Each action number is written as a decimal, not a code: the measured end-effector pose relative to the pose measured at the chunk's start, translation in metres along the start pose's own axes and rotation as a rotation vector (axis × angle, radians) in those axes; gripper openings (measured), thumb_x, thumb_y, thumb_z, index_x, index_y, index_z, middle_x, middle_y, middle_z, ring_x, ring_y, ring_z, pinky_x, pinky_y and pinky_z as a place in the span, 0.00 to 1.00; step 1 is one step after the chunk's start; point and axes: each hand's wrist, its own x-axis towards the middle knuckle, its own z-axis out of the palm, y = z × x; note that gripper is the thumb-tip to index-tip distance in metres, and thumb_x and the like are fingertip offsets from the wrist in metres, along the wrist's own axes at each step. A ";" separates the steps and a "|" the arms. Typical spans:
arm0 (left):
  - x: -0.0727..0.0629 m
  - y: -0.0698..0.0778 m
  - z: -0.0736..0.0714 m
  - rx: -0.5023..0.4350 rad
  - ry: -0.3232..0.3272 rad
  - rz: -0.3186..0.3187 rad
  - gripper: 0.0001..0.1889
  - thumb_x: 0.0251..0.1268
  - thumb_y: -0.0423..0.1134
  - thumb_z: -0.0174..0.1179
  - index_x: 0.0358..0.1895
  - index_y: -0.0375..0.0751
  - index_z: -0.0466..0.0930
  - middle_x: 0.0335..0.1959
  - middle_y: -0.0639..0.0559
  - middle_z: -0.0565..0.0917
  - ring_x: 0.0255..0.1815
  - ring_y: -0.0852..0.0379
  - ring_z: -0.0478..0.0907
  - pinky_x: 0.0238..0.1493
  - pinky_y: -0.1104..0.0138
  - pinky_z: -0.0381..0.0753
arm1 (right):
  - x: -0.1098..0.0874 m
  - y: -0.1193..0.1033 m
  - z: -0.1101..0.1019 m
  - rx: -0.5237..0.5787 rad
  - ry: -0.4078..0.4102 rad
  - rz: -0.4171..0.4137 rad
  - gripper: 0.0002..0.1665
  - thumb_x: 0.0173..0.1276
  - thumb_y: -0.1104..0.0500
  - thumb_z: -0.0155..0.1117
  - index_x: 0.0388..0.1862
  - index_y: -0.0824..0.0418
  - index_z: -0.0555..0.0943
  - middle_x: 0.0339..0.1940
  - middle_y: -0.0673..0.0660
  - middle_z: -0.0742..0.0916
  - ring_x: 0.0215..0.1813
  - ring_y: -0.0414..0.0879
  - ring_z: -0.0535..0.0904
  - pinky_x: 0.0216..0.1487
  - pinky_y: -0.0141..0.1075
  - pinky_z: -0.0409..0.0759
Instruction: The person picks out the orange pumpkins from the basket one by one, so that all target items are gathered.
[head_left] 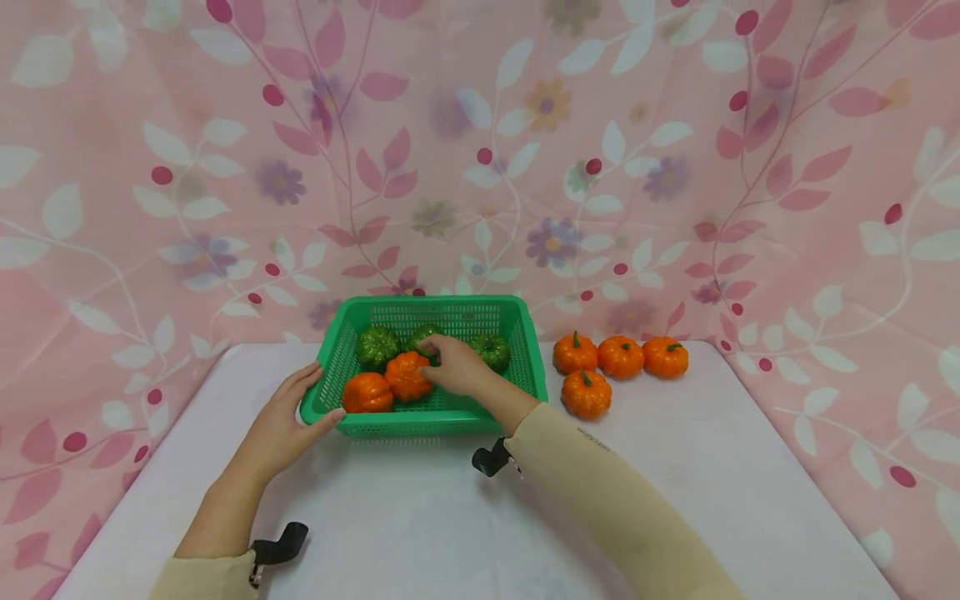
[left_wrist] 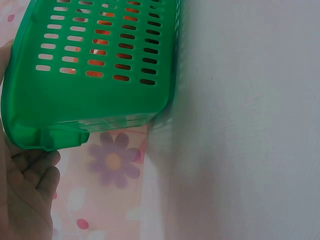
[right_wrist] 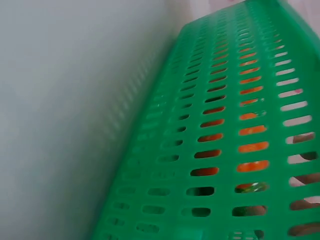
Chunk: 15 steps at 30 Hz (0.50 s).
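A green plastic basket (head_left: 442, 422) with slotted walls stands on the table. My left hand (head_left: 281, 429) holds its near left corner, thumb over the front rim and fingers along the left side. Inside, my right hand (head_left: 457, 365) has its thumb and fingers at the right side of an orange pumpkin (head_left: 407, 377); the exact contact is partly hidden. Left of it lies another orange pumpkin (head_left: 367, 393). Green pumpkins sit behind: one at the left (head_left: 377, 347), one at the right (head_left: 491, 352), and one (head_left: 426, 335) partly covered by my fingers. In the right wrist view, the basket wall (right_wrist: 225, 125) hides most of the hand.
Several orange pumpkins stand on the table right of the basket: three in a back row, with one (head_left: 620, 357) in its middle, and another (head_left: 587, 394) in front. A white cloth (head_left: 405, 517) covers the table. Flowered pink fabric (head_left: 480, 167) hangs close behind.
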 end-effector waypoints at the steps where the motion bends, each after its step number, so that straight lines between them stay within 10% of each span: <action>1: 0.000 0.000 0.000 0.001 0.002 0.001 0.46 0.64 0.58 0.66 0.76 0.32 0.60 0.78 0.39 0.58 0.75 0.31 0.57 0.66 0.32 0.60 | 0.003 0.000 0.001 -0.007 -0.009 0.011 0.28 0.74 0.56 0.63 0.71 0.59 0.72 0.66 0.60 0.78 0.64 0.56 0.75 0.59 0.48 0.78; 15: -0.001 -0.002 0.000 -0.001 -0.003 -0.003 0.46 0.64 0.58 0.66 0.76 0.33 0.59 0.78 0.40 0.58 0.76 0.32 0.56 0.67 0.33 0.60 | 0.018 0.007 0.011 -0.069 -0.050 0.065 0.30 0.73 0.53 0.65 0.71 0.59 0.73 0.59 0.59 0.81 0.57 0.51 0.78 0.52 0.42 0.80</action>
